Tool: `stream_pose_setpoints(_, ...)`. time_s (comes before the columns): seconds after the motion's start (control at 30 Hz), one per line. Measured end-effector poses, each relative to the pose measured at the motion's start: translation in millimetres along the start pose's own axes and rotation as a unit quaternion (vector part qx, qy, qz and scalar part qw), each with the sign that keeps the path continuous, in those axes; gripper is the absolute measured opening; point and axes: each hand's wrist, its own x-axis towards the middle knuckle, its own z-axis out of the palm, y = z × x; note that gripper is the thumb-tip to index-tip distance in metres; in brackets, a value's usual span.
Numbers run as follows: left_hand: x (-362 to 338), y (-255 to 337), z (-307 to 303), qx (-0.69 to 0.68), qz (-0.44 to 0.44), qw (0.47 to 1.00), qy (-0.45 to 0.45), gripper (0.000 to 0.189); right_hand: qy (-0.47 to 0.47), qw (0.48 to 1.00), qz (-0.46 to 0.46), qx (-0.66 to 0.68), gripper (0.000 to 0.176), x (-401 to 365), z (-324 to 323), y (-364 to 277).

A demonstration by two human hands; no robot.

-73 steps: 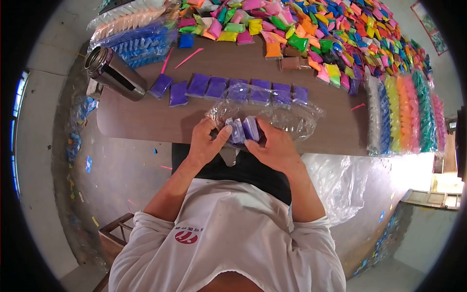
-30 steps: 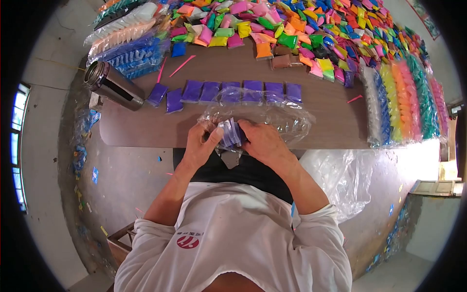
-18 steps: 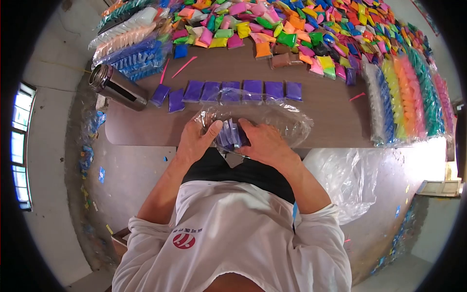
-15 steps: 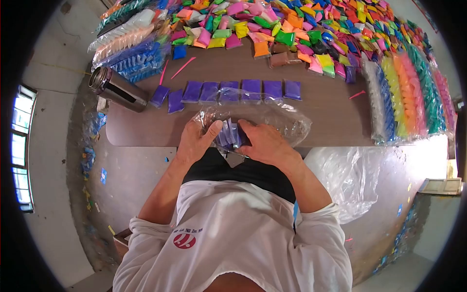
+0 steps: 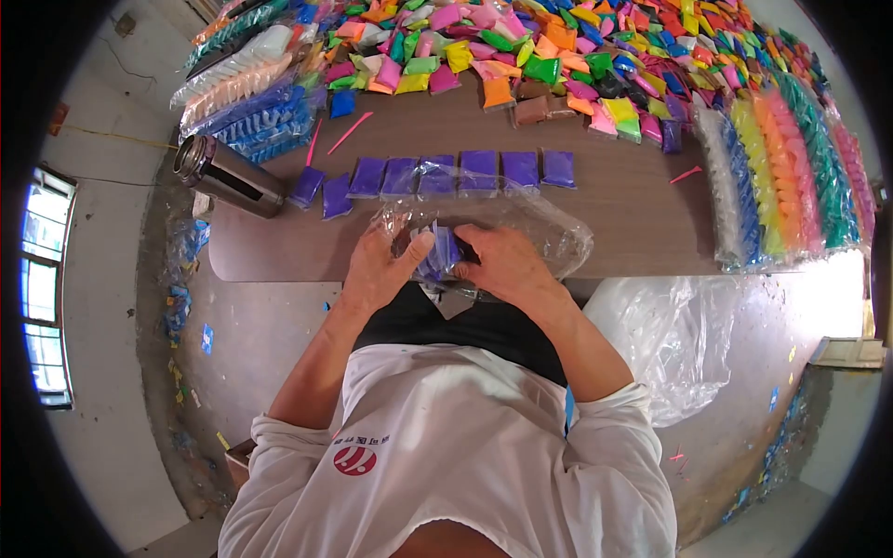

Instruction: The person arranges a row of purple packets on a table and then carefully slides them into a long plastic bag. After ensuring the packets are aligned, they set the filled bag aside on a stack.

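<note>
Close to the table's front edge, a small stack of purple packets stands on edge inside a clear plastic bag. My left hand is closed on the stack's left side, its thumb pressed along the packets. From the right, my right hand grips the same stack with thumb and fingers. The bag's loose film spreads out behind and to the right of my hands. Just beyond it lies a row of several flat purple packets, partly seen through the film.
A steel flask leans at the left. Bagged rows of packets lie right, with more bagged rows at left. A heap of coloured packets covers the table's back. Pink strips lie near the row.
My fingers have shifted slightly on the stack, and more of the packets' purple faces shows between my hands. The row on the table stays as it was.
</note>
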Motion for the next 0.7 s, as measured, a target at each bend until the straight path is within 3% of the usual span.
stream_pose_setpoints(0.17,2,10,10,0.094,0.044,0.995,0.017,0.055,0.028,0.998,-0.023,-0.050,0.040,-1,12,4)
stream_pose_setpoints(0.43,-4,3,18,0.088,-0.005,0.995,0.044,0.057,-0.013,1.000,-0.003,-0.014,0.039,-24,-24,-11)
stream_pose_setpoints(0.53,-5,3,19,0.091,-0.008,0.994,0.052,0.056,0.048,0.986,-0.041,0.153,0.030,-51,-69,-21)
stream_pose_setpoints(0.6,-4,4,19,0.090,-0.006,0.995,0.052,0.056,0.208,0.969,-0.072,0.113,0.023,-57,-91,-8)
stream_pose_setpoints(0.67,-4,9,17,0.083,-0.014,0.996,0.043,0.055,0.290,0.955,0.063,-0.028,0.029,-44,-122,2)
stream_pose_setpoints(0.7,-4,9,16,0.093,-0.019,0.995,0.032,0.055,0.289,0.956,0.044,-0.008,0.033,-32,-128,20)
